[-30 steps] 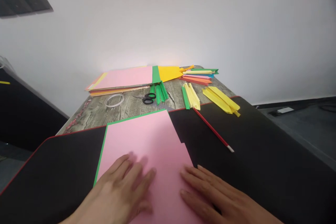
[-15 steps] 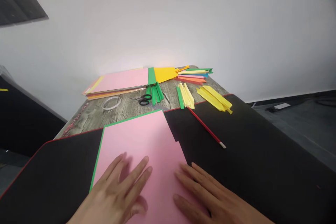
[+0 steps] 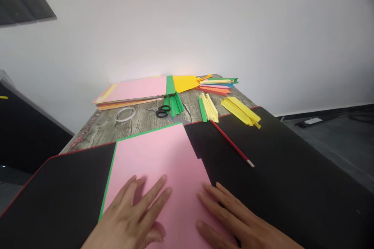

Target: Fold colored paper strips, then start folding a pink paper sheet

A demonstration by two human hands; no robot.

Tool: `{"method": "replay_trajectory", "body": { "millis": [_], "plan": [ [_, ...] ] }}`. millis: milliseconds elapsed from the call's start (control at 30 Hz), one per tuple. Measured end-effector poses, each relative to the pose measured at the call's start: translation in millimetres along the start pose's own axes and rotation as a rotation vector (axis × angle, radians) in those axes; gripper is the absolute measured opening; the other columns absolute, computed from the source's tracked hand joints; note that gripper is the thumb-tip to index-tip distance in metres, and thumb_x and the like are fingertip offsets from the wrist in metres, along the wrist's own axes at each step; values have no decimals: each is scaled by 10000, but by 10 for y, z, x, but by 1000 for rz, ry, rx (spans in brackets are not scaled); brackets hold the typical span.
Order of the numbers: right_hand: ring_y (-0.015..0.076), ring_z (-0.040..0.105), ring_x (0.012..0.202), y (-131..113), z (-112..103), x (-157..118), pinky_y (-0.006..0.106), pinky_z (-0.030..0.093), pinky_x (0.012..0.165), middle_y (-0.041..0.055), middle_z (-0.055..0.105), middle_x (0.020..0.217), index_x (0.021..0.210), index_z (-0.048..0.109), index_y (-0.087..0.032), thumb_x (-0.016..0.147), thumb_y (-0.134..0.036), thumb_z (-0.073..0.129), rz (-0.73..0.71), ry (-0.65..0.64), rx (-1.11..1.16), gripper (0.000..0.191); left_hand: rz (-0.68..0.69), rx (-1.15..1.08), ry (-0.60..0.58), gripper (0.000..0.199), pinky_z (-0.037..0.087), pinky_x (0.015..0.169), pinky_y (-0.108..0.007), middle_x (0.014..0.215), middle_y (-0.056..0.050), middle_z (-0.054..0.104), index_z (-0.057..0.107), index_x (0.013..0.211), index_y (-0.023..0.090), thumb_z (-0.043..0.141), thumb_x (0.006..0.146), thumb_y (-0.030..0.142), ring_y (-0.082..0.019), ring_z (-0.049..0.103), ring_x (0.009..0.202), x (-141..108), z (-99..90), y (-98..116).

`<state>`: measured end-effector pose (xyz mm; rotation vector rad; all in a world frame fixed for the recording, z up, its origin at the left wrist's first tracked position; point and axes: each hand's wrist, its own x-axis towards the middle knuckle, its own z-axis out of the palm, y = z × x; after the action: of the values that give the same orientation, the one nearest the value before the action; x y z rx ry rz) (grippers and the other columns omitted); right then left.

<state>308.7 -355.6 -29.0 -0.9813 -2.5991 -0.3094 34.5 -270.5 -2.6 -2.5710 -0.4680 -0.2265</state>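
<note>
A pink sheet of paper (image 3: 163,151) lies in front of me on a black mat (image 3: 280,171), with a green border (image 3: 108,179) showing along its left and far edges. Its right edge has a small step partway down. On the sheet's left half rests my left hand (image 3: 131,214), fingers spread and fingertips on the paper. My right hand (image 3: 230,214) lies over the right edge, fingers stretched out and partly apart. Neither hand grasps anything. The near end of the sheet runs out of view.
Beyond the sheet are scissors (image 3: 162,111), a tape roll (image 3: 125,114), a ruler (image 3: 175,119) and folded green strips (image 3: 174,104). A red pencil (image 3: 232,142) lies right, near cream (image 3: 209,107) and yellow folded paper (image 3: 241,111). A paper stack (image 3: 137,87) stands by the wall.
Both hands stay on the pink sheet in nearly the same pose. The whole view has shifted slightly; the things on the table have not moved.
</note>
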Motion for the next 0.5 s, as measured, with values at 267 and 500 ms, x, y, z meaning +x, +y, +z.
{"method": "replay_trajectory", "body": {
  "millis": [267, 500],
  "plan": [
    [334, 537, 1185, -6, -21, 24, 461, 501, 906, 168, 614, 1251, 1287, 543, -176, 921, -237, 536, -57, -55, -45, 371, 4, 28, 8, 467, 534, 868, -360, 1363, 22, 553, 528, 1318, 236, 400, 933, 468, -244, 614, 1098, -7, -19, -4],
    [288, 468, 1255, 9, -29, 19, 433, 437, 989, 137, 577, 1305, 1294, 530, -192, 928, -195, 517, -14, -27, 8, 366, -44, -29, 20, 471, 517, 917, -351, 1335, 10, 582, 468, 1370, 250, 433, 937, 430, -233, 602, 1125, -25, 11, 17]
  ]
}}
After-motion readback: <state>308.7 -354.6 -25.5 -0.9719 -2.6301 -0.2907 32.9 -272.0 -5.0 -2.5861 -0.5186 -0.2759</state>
